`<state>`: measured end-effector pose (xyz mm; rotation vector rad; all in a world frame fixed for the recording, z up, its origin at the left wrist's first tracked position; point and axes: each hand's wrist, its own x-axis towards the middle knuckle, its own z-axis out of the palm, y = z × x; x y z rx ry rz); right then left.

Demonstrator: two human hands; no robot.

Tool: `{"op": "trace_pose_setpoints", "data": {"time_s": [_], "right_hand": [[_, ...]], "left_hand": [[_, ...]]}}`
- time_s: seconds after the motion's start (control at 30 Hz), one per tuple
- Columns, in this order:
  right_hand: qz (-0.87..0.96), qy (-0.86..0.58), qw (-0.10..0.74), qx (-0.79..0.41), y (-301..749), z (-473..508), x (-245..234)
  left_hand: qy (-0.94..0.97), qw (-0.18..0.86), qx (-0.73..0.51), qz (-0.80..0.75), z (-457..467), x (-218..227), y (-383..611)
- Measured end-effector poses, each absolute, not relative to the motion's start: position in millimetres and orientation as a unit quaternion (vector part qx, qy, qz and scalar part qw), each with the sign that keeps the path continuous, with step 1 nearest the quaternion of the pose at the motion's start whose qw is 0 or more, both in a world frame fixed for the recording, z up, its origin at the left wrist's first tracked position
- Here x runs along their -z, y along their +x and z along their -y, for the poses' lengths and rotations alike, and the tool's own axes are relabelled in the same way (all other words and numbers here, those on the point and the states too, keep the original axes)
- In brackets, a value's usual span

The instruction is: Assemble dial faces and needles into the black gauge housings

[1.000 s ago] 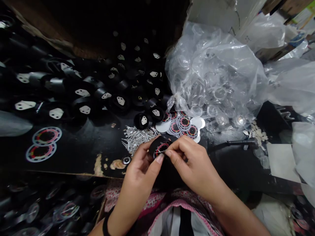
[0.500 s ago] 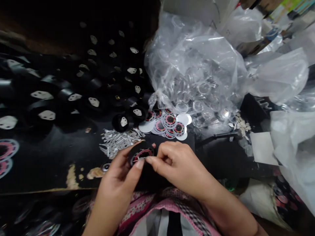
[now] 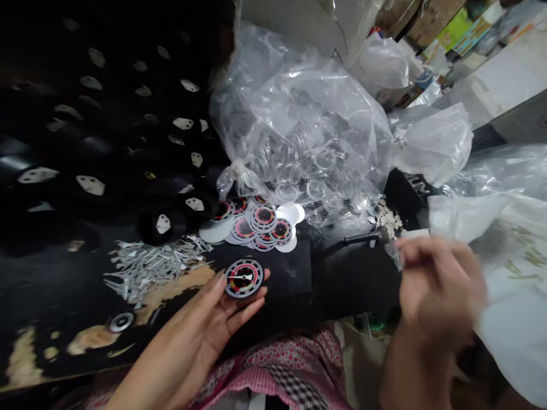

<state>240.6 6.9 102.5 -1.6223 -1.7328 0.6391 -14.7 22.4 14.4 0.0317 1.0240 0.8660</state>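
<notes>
Left hand [image 3: 200, 330] is closed around a round black gauge with a red-ringed dial and white pointer [image 3: 244, 278], gripped at its edge between thumb and fingers, face up above the black table [image 3: 337, 285]. At three o'clock from the gauge, the right hand [image 3: 442, 285] is blurred; whether anything is pinched cannot be told. Loose silver-grey pointers [image 3: 149, 266] are heaped at nine o'clock, overlapping printed discs [image 3: 262, 218] are spread near twelve, and a clear plastic bag of transparent rings [image 3: 307, 136] is set at one.

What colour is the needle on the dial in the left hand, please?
The needle is white, best seen in the head view.
</notes>
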Motion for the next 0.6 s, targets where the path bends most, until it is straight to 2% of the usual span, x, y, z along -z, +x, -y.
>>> {"op": "trace_pose_setpoints", "data": {"time_s": [0.07,0.13,0.23,0.33,0.4,0.47,0.6], "right_hand": [[0.583,-0.677,0.414,-0.175,258.1,-26.2,-76.1],[0.493,-0.703,0.485,-0.168,268.5,-44.5,-52.2],[0.428,-0.669,0.562,-0.231,255.7,-60.6,-34.7],[0.437,-0.582,0.604,-0.325,211.5,-57.5,-43.4],[0.476,-0.519,0.579,-0.41,177.4,-49.4,-54.1],[0.528,-0.486,0.533,-0.448,149.9,-43.0,-61.1],[0.652,-0.448,0.449,-0.415,126.8,-44.7,-63.1]], "left_hand": [[-0.018,0.808,-0.37,-0.459,-22.8,-13.6,-10.1],[-0.032,0.816,-0.361,-0.451,-22.7,-14.2,-5.2],[-0.035,0.821,-0.361,-0.44,-23.3,-16.3,-0.5],[-0.032,0.818,-0.373,-0.435,-24.5,-17.3,0.5],[-0.026,0.817,-0.385,-0.43,-25.1,-17.0,0.4],[-0.016,0.824,-0.389,-0.411,-25.3,-16.1,0.7],[-0.003,0.834,-0.402,-0.377,-24.7,-14.4,2.0]]}}
